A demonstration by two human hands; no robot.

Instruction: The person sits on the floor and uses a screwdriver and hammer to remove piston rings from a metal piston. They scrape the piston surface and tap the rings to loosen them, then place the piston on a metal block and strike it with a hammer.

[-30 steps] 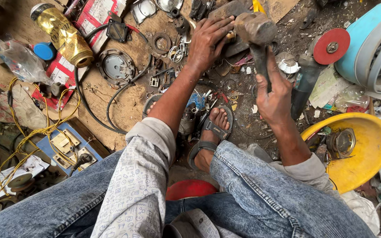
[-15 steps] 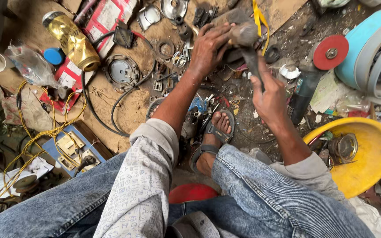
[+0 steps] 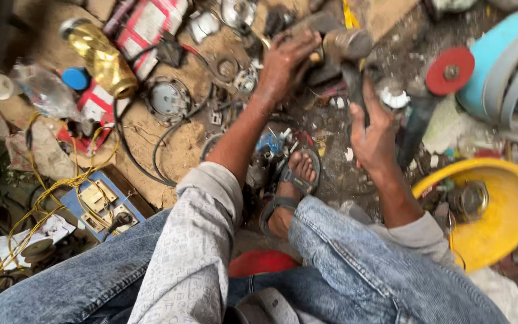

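Note:
A dirty grey angle grinder (image 3: 346,45) lies over the cluttered ground ahead of me. My left hand (image 3: 286,60) presses down on a dark metal part (image 3: 307,24) beside the grinder's head. My right hand (image 3: 373,129) is wrapped around the grinder's black handle (image 3: 355,81), which points toward me. Below the hands, my sandalled foot (image 3: 292,186) rests on the ground between my jeans-clad knees.
A yellow bowl (image 3: 505,210) with a metal part inside sits at right, beside a red disc (image 3: 449,71) and a blue drum (image 3: 502,60). At left lie a gold cylinder (image 3: 100,57), a round grey housing (image 3: 168,99), black cable, yellow wires and a blue switch board (image 3: 100,204).
The view has shifted, so the hands and grinder sit slightly lower and more to the right. Both hands keep their hold on the grinder and the part.

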